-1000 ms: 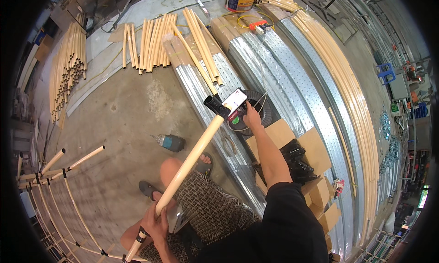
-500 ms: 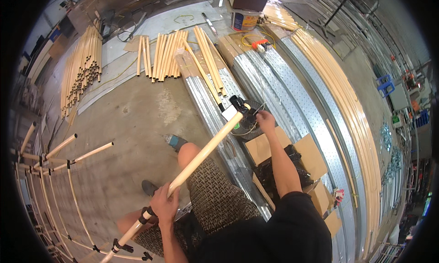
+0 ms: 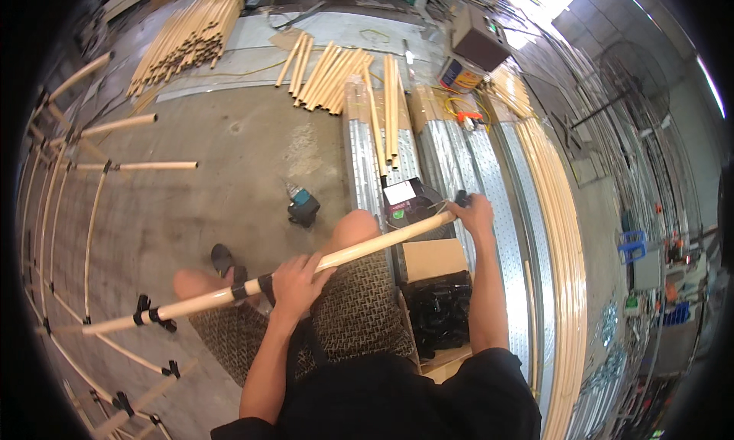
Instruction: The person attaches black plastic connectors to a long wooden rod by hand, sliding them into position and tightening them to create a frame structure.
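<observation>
Several tan pipes (image 3: pixel 122 127) stand joined together at my far left. Near them starts the pole (image 3: pixel 367 247) I hold, slanting up to the right, with black collars (image 3: pixel 238 290) around it. My left hand (image 3: pixel 298 285) is wrapped about it near the middle. Further right, an open carton (image 3: pixel 433 260) contains black fittings (image 3: pixel 440 310). My right hand (image 3: pixel 476 214) is curled around the pole's upper end, beside a black connector (image 3: pixel 462 198).

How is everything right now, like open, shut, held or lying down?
Long cream round pipe: held, slanting.
Left hand: closed around the pipe.
Right hand: closed on a small black fitting at the pipe's end.
Brown cardboard box: open, with black parts inside.
Teal and black drill: on the grey floor, unheld.
Short cream pipes: lying grouped.
</observation>
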`<state>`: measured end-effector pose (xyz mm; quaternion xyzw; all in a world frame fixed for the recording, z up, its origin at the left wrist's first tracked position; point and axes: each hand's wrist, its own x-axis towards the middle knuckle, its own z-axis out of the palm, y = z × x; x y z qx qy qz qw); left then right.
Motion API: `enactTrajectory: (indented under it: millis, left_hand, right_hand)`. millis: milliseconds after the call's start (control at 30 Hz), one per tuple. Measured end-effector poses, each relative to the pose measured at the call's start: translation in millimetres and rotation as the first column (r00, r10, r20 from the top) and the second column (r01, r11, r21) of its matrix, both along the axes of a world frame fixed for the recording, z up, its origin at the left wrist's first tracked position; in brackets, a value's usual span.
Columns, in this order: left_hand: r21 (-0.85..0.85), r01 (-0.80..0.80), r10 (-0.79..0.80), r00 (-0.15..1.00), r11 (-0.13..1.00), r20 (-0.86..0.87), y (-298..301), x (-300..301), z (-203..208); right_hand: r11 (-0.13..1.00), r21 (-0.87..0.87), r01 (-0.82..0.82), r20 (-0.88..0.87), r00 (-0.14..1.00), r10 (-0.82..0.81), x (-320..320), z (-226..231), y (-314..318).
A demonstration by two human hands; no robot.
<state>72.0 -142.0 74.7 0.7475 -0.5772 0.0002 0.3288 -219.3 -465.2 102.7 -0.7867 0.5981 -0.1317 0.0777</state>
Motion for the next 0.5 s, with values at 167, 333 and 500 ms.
enactTrajectory:
  millis: [167, 333, 500]
  left_hand:
    - [0.132, 0.128, -0.116, 0.988, 0.983, -0.1, 4.4, -8.1, 7.0]
    - [0.206, 0.216, -0.207, 0.976, 0.954, -0.064, 17.4, 8.5, 10.8]
    - [0.42, 0.29, -0.177, 0.941, 0.86, -0.288, 35.6, 59.8, 28.6]
  right_hand:
    - [0.999, 0.037, -0.005, 0.107, 0.994, 0.001, -37.7, -0.7, 3.3]
    - [1.0, -0.001, -0.01, 0.145, 0.989, 0.01, -60.2, -0.1, 17.3]
    - [1.0, 0.015, 0.014, 0.152, 0.988, -0.016, -73.1, -5.6, 30.2]
